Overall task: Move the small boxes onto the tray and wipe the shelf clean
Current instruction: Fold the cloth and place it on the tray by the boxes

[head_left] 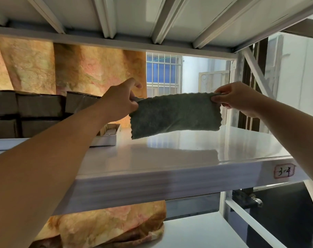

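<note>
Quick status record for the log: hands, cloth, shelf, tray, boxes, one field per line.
left hand: pinching the cloth's left top corner
right hand: pinching the cloth's right top corner
cloth: grey, stretched between both hands, held above the shelf, not touching it
shelf: white, glossy, bare on the right
tray: white, on the shelf at left, partly hidden by the left arm
boxes: dark, stacked at far left

A floral curtain [71,68] hangs beside a barred window [162,72] behind stacked cartons [39,106].
</note>
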